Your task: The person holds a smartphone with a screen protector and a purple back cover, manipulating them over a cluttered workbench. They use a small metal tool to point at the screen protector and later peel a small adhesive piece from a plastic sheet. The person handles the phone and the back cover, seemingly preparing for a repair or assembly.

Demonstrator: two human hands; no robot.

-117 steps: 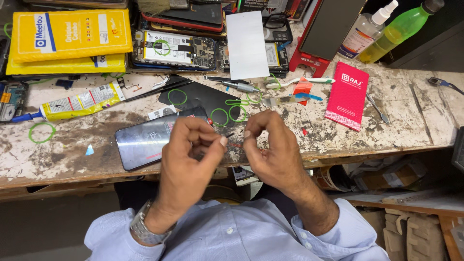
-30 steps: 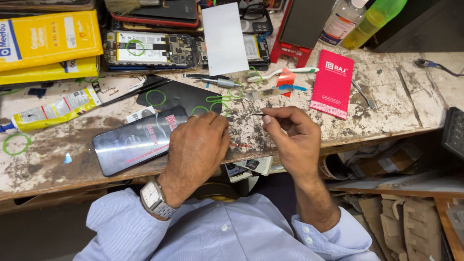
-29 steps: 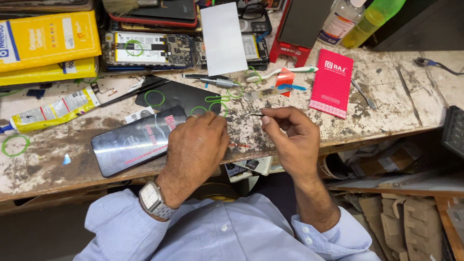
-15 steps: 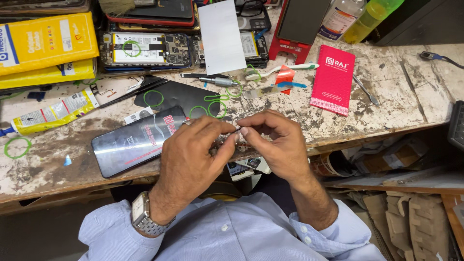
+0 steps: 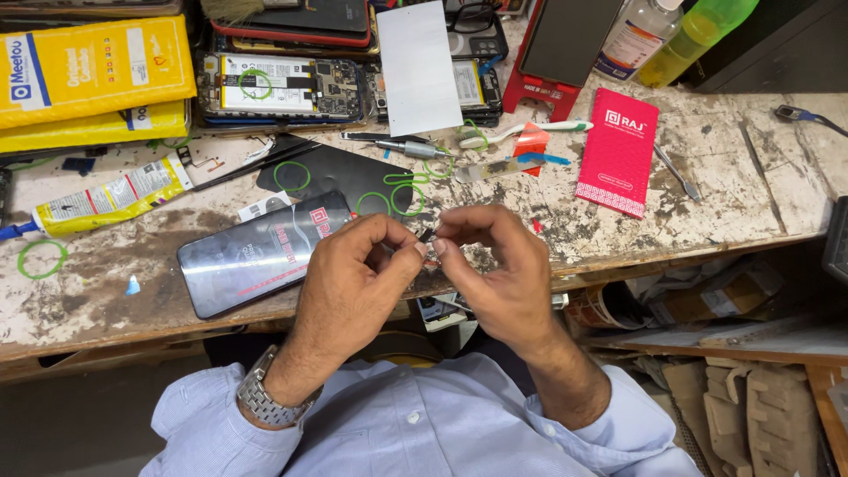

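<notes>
At frame centre above the cluttered surface (image 5: 618,221), both hands' fingers pinch one tiny dark part (image 5: 427,237); the smartphone (image 5: 256,256) lies untouched.

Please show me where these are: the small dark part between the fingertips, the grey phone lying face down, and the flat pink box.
Small dark part (image 5: 427,236), head view, its upper tip between both hands' fingertips.
Grey phone lying face down (image 5: 252,256), head view, middle of its glossy back.
Flat pink box (image 5: 618,150), head view, centre of its top face.

left hand (image 5: 353,274) and right hand (image 5: 495,265) meet fingertip to fingertip, each grip pinched, wrists bent inward.
</notes>
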